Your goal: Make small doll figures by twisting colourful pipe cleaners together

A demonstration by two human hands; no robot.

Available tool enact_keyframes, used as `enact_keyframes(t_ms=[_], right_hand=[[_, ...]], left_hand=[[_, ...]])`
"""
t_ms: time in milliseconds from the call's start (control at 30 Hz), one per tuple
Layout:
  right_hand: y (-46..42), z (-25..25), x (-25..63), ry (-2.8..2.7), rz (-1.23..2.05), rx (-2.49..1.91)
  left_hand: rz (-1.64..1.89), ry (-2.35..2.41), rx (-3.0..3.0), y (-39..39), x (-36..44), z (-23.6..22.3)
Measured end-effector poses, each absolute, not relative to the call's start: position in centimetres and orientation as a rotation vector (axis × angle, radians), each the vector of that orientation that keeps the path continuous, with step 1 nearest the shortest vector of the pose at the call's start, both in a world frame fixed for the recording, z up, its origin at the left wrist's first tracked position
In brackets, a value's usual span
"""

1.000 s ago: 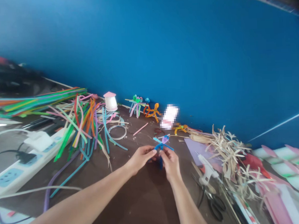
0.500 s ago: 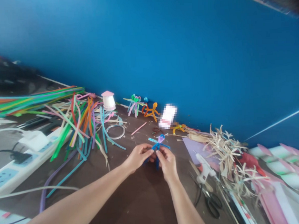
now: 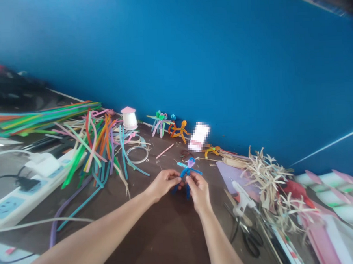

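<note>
Between my hands is a small blue pipe cleaner figure point(image 3: 186, 173) with a purple head and a light blue piece at one arm. My left hand point(image 3: 167, 183) pinches its left side between thumb and fingers. On the other side, my right hand point(image 3: 199, 189) grips the figure's lower body with thumb and fingertips. Its legs hang down, partly hidden by my fingers. Beyond it, an orange pipe cleaner figure point(image 3: 182, 131) leans near the wall.
To the left lie loose coloured pipe cleaners point(image 3: 99, 148), a roll of tape point(image 3: 138, 154) and a power strip point(image 3: 8, 205). A hot glue gun point(image 3: 243, 199), scissors point(image 3: 250, 240) and dried raffia strips point(image 3: 264, 170) are at the right. A blue wall point(image 3: 190, 60) bounds the back.
The view has shifted very slightly. Both hands stay on the blue figure, whose legs show a little differently between my fingers; everything else lies as before.
</note>
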State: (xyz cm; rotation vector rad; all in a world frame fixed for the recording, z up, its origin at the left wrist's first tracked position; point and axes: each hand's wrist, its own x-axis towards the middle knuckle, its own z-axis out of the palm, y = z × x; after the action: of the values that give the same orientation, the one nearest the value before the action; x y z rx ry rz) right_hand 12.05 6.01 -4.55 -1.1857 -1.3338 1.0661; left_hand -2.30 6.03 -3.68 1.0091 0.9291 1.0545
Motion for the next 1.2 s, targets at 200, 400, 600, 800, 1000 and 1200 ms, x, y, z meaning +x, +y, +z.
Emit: enact_keyframes(t_ms=[200, 400, 600, 800, 1000, 1200], right_hand=[[6.1, -4.6, 12.1, -1.388, 1.041, -1.152], [5.8, -4.2, 11.7, -1.413, 1.122, -1.133], [5.7, -4.3, 11.8, -1.491, 1.158, -1.206], [6.1, -4.7, 12.3, -1.514, 1.017, -1.244], [6.2, -4.5, 12.2, -1.431, 1.072, -1.227], [6.1, -4.7, 11.8, -1.228, 1.094, -1.211]], left_hand=[[1.129, 0.842, 0.954, 6.2, -2.5, -3.7], [1.119, 0.892, 0.956, 6.4, -2.7, -3.9], [1.217, 0.924, 0.96, 6.5, -2.6, -4.0], [1.241, 1.034, 1.235, 6.4, -2.8, -3.9], [1.277, 1.119, 1.315, 6.3, -2.8, -3.1], [1.269, 1.286, 1.027, 9.3, -3.6, 1.0]])
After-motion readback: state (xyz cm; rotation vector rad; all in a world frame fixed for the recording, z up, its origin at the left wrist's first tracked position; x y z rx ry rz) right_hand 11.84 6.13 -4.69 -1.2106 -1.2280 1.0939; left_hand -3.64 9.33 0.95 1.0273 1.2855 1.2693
